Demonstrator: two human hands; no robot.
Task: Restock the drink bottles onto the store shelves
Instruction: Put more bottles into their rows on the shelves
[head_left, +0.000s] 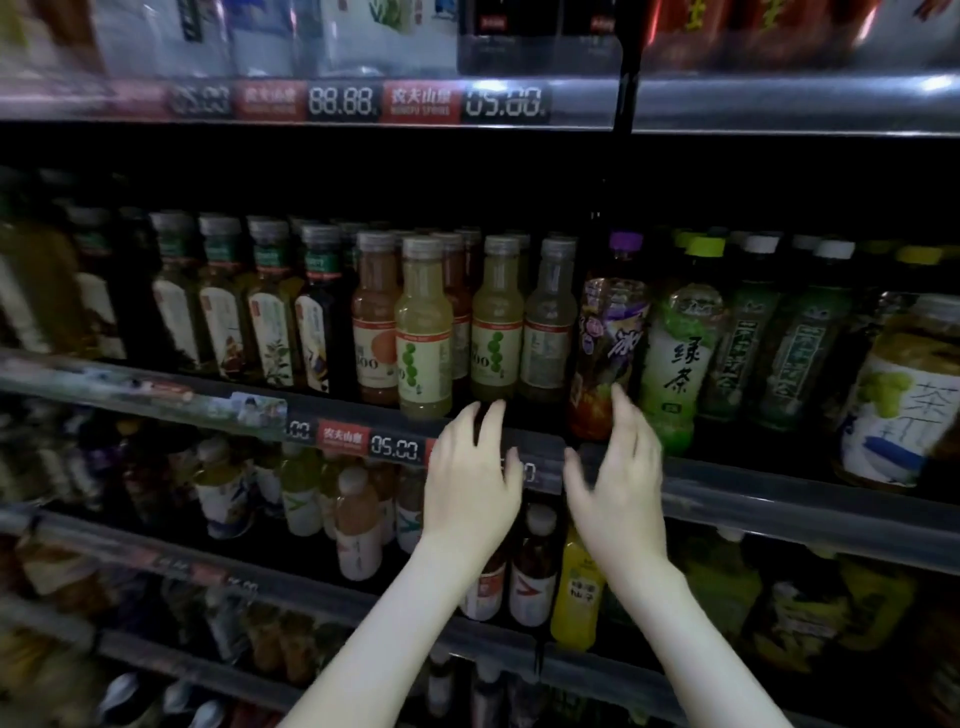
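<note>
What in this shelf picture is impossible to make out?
Head view only:
Top-shelf bottles: cut off by the upper edge, blurred.
Price tag: partly hidden behind the left hand.
Far-left bottles: blurred, dim light.
Bottom-row bottles: cut by lower edge.

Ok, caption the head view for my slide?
Left hand and right hand, empty, hover before bottles on the middle shelf.

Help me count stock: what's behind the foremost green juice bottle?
Behind the juice bottle, a reddish bottle with a grey cap shows; anything deeper is hidden by them.
</note>
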